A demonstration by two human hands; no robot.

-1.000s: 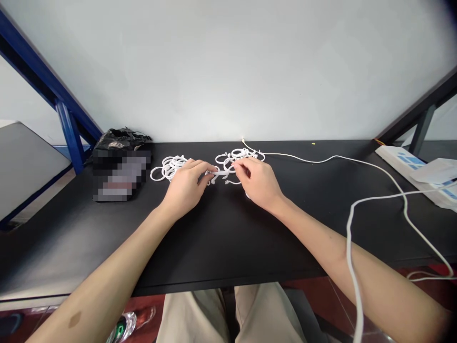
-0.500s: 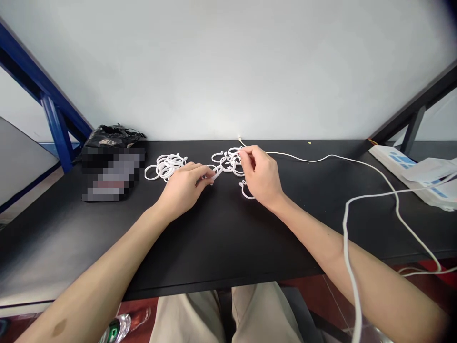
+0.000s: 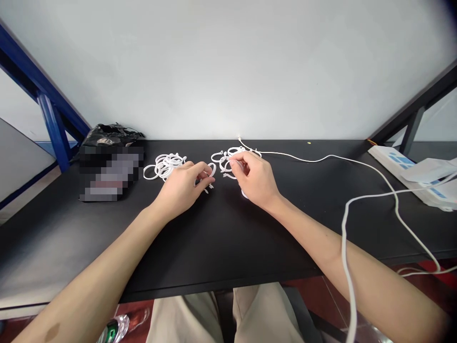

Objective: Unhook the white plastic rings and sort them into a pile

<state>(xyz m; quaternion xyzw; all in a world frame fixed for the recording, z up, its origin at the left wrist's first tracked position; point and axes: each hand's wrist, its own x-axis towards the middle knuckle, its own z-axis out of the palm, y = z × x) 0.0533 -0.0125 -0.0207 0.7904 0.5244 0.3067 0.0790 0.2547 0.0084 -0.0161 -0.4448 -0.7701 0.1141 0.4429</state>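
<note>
Between the thumb and fingers of my left hand is a white plastic curtain ring, its upper curve showing beyond the fingertips. Small white ends stick out below that hand. My right hand is closed in a pinch at the near side of a loose heap of white rings; its fingertips are on one ring. Part of another ring shows beneath the right palm. Behind my left hand lies a tangled pile of white rings.
A black plastic bag and a blurred-out item lie at the left. White-and-blue packaging rests at the right end of the black table. A white cable runs along the back and loops over my right forearm.
My right hand has shifted slightly left and down at the heap. The ring in my left hand now stands more upright, apart from the heap it was touching.
</note>
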